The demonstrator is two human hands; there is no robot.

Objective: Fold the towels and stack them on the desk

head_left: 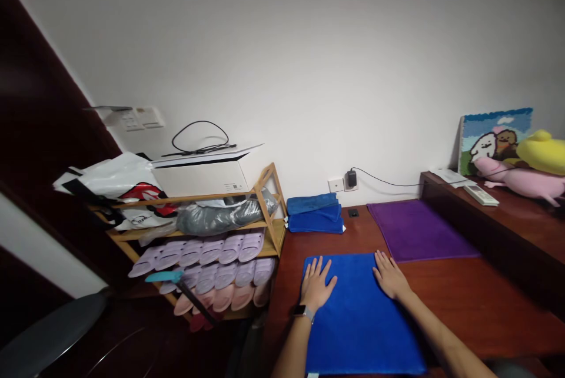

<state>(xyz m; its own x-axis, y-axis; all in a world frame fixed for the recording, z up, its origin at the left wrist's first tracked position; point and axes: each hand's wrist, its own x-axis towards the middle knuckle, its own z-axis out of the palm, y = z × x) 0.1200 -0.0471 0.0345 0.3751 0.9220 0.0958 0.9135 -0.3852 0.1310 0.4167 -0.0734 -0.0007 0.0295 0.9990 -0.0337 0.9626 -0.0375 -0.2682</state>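
A blue towel [357,319] lies spread flat on the reddish-brown wooden table [468,301], with a small white tag at its near edge. My left hand [316,285] rests flat near its far left corner, fingers spread, a watch on the wrist. At the far right corner my right hand [390,275] lies flat with its fingers stretched out. Behind it to the right, a purple towel [419,231] is laid out flat, its near left corner close to my right fingers. Folded blue towels [314,214] are stacked at the back left of the table.
Left of the table stands a wooden rack [271,207] with lilac and pink slippers [212,251], a white box [203,181] and a bag [123,181]. A charger [352,178] trails its cable rightward. A raised ledge [521,216] holds a remote [481,194] and plush toys [525,178].
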